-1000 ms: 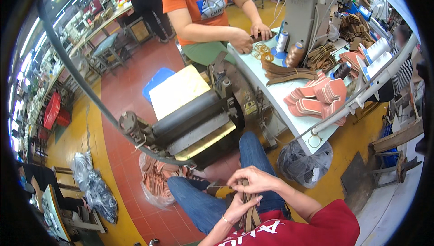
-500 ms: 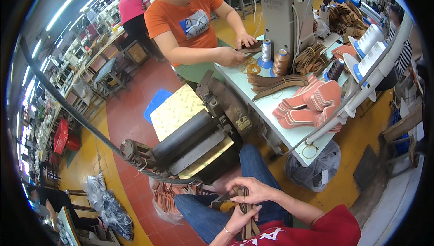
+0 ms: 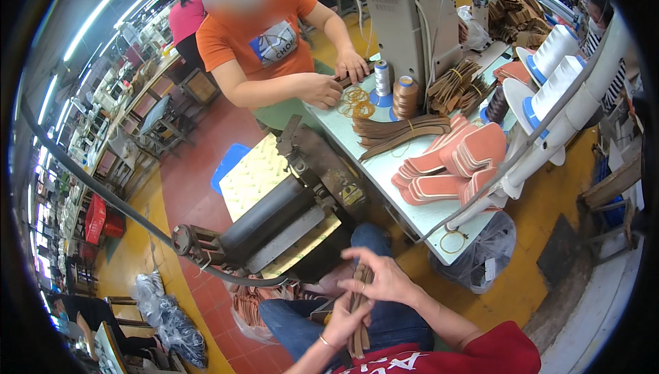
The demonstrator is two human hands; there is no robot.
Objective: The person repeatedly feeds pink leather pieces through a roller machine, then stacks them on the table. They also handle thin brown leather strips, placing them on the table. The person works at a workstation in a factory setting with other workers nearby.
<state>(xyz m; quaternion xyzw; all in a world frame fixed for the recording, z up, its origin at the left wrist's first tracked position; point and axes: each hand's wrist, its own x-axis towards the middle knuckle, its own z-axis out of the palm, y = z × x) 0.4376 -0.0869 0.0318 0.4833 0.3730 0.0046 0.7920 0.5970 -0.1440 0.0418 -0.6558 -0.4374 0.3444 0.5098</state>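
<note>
A bundle of narrow brown strips (image 3: 360, 340), leather-like, stands over my lap. My left hand (image 3: 345, 320) is closed round its middle. At the top end of the bundle is my right hand (image 3: 390, 279), thumb lying across the strips and forefinger stretched away, so its fingers are apart. Whether a band runs between these fingers is too small to tell. A dark flat piece (image 3: 321, 313) shows beside my left hand, partly hidden behind it.
Ahead stands a black roller machine (image 3: 264, 219) with a yellowish board (image 3: 254, 178). To the right, a pale table (image 3: 439, 245) bears pink shaped pieces (image 3: 453, 157), brown strips (image 3: 401, 133), rubber bands (image 3: 355, 104) and thread spools (image 3: 405, 99). A co-worker in orange (image 3: 257, 37) handles dark strips there.
My right hand's fingers have spread from a pinch at the top of the strips, the forefinger lifting away. My left hand keeps its hold. The co-worker's hands have come closer together, and the view has shifted.
</note>
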